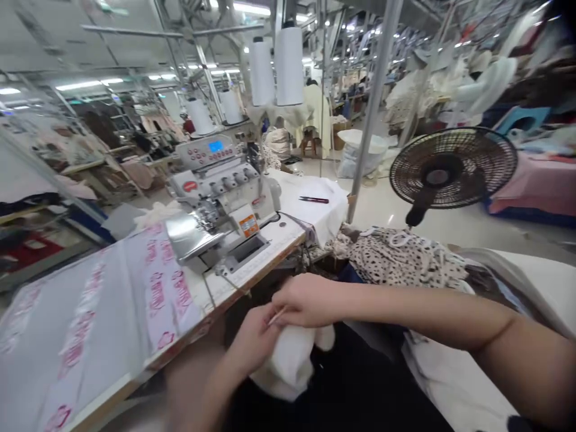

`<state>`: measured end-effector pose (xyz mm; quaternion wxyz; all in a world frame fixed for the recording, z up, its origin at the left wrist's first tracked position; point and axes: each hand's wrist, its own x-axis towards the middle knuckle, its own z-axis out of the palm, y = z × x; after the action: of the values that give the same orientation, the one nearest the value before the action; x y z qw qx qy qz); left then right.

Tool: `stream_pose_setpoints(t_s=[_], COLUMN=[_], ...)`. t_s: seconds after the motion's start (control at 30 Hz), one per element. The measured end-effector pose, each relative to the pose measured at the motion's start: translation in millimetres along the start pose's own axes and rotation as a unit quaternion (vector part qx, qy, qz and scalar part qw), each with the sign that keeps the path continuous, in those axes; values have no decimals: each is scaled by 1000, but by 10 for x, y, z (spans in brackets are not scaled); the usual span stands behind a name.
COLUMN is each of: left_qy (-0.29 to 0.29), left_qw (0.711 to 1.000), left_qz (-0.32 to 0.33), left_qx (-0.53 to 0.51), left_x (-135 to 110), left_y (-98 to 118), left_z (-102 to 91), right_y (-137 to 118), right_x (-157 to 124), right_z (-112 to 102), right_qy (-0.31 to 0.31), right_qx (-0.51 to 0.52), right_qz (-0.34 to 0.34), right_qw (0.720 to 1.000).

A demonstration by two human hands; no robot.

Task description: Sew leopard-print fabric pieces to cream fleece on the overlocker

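Note:
Both my hands meet over my lap, in front of the table edge. My left hand (257, 336) is closed on the edge of a white piece of fabric (290, 360), which hangs down over my dark clothing. Across from it, my right hand (299, 300) pinches the same edge, its fingers bent and touching the left ones. A thin pale strip of the cloth shows between the fingertips. An overlock sewing machine (225, 192) with a lit blue display stands on the table just beyond my hands.
Thread snips (314, 199) lie on white cloth right of the machine. A black fan (452, 171) stands at right, above spotted fabric (400, 258). Printed plastic sheeting (108, 300) covers the table's left part. Large thread cones (289, 66) rise behind the machine, beside a metal pole (374, 96).

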<state>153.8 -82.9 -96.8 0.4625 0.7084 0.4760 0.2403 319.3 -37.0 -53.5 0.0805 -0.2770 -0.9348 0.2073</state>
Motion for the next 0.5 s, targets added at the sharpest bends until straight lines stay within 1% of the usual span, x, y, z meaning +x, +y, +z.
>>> stream_pose_setpoints(t_s=[0.07,0.13,0.17,0.2,0.23,0.27,0.33,0.4,0.43,0.47,0.5], left_qy=[35,89,120,150,183,219,297,371,415,467,527], left_qw=[999,993,987,980,970,959,933,906,893,875,846], left_qz=[-39,-74,-90,-106,-118,-126,-131,-131,-126,-109,-74], left_qx=[-3,-30,-54,-81,-107,-131,-158,-153,-122,-64,20], left_x=[-170,-347,-427,-498,-560,-611,-688,-724,-722,-702,-660], left_y=[2,-29,-46,-62,-77,-91,-119,-146,-158,-170,-181], left_z=[-171,-375,-475,-570,-661,-747,-907,-1046,-1104,-1151,-1186], right_y=[32,145,209,267,312,340,343,286,243,198,154], right_x=[76,138,181,241,322,424,693,1028,1208,1389,1563], right_z=[-22,-78,-115,-158,-211,-275,-427,-571,-621,-649,-651], right_qy=[-60,-141,-168,-174,-158,-122,-23,95,150,194,222], right_qx=[34,103,137,168,189,201,195,118,62,5,-36], right_qz=[7,10,14,18,20,19,-3,-33,-46,-57,-66], right_qw=[998,985,976,970,969,972,981,988,986,979,972])
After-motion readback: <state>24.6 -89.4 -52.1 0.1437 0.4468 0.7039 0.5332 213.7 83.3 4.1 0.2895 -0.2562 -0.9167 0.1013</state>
